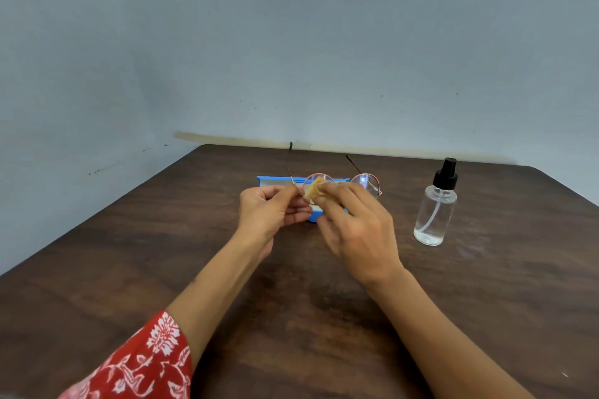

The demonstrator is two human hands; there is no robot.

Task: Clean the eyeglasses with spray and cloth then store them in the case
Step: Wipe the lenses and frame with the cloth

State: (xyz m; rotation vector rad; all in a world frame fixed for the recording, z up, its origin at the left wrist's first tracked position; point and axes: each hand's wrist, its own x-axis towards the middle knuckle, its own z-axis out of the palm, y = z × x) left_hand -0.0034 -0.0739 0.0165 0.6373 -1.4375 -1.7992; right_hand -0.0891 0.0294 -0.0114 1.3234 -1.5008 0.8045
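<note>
Round pink-rimmed eyeglasses (365,184) with thin dark temples are held above the table, temples pointing away from me. My left hand (270,209) pinches the frame at its left hinge. My right hand (355,230) pinches a small beige cloth (315,190) against the left lens. Behind the hands lies an open blue case (272,181) with a pale lining, mostly hidden by them. A clear spray bottle (435,209) with a black pump top stands upright to the right, nearly empty.
The dark brown wooden table (162,253) meets a grey-blue wall (291,42) at its far edge. A red patterned sleeve (142,363) covers my left upper arm at the bottom left.
</note>
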